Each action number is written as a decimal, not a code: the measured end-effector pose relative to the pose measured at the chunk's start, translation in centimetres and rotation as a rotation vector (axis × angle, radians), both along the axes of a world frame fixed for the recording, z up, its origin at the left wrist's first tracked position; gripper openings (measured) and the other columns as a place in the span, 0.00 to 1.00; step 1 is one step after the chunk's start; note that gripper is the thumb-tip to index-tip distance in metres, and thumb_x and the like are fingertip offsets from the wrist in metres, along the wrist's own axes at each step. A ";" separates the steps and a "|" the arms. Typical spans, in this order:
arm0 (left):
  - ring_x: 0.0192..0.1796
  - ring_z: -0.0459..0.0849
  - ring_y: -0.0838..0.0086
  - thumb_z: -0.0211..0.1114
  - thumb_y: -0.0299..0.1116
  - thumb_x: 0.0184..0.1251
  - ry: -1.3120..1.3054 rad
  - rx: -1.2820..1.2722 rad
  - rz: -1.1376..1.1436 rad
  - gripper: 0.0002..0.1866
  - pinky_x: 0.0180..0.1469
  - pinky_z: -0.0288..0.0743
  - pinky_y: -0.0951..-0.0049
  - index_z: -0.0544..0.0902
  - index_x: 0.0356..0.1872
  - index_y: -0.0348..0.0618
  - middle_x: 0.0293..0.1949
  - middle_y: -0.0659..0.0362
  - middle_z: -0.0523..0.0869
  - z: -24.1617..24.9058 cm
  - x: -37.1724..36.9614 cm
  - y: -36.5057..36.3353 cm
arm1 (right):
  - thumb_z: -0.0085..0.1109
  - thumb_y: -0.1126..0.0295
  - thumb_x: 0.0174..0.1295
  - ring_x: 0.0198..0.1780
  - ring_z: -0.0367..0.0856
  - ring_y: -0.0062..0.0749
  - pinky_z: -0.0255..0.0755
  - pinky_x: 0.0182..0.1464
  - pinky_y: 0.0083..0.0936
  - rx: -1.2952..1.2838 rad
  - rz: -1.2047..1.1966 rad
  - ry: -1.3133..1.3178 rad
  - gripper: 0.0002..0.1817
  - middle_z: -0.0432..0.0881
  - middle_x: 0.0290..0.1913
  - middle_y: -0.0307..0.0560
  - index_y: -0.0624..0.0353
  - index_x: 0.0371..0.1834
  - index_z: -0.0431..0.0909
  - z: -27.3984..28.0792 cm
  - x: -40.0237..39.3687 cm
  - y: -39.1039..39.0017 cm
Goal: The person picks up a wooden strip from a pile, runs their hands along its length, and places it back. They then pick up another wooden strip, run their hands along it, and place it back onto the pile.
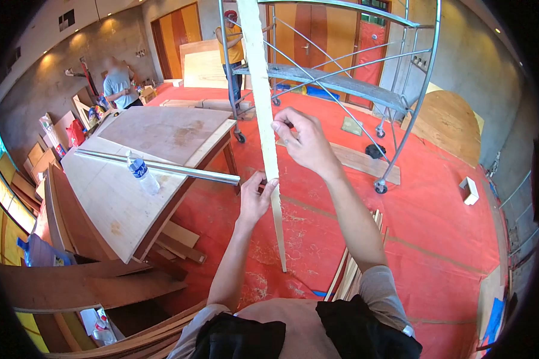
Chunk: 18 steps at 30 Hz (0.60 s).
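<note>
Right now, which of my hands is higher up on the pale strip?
Your right hand, up at one edge of the pale strip; your left hand grips it lower down, nearer its bottom end.

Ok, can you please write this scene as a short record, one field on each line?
Held: long, thin, pale strip, apparently wood
Left hand: grips the strip lower down
Right hand: curled at the strip's edge, higher up; grip unclear
To the left: broad, pale wooden-topped table
On it: clear plastic bottle with blue label; long silver metal bar
Ahead: wheeled grey metal scaffold
Underfoot: red floor covering
Background: person in yellow top; person in light blue top
</note>
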<state>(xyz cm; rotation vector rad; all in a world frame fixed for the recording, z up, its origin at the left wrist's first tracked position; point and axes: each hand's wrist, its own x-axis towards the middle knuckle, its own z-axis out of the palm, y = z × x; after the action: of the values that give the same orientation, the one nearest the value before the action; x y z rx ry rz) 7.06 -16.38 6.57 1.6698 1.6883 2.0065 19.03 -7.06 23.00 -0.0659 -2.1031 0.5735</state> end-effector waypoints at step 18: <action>0.31 0.82 0.78 0.66 0.34 0.70 0.044 0.004 -0.007 0.11 0.33 0.76 0.75 0.81 0.36 0.34 0.29 0.57 0.84 0.2 0.7 -1.0 | 0.54 0.68 0.71 0.35 0.81 0.51 0.74 0.37 0.41 0.160 -0.138 0.157 0.09 0.80 0.31 0.53 0.63 0.39 0.76 4.7 -0.6 -1.8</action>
<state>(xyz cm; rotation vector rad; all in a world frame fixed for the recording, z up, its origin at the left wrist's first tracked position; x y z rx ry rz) 7.74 -17.34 6.81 1.7309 1.6906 1.9865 18.48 -8.85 27.69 -0.0719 -1.9663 0.3157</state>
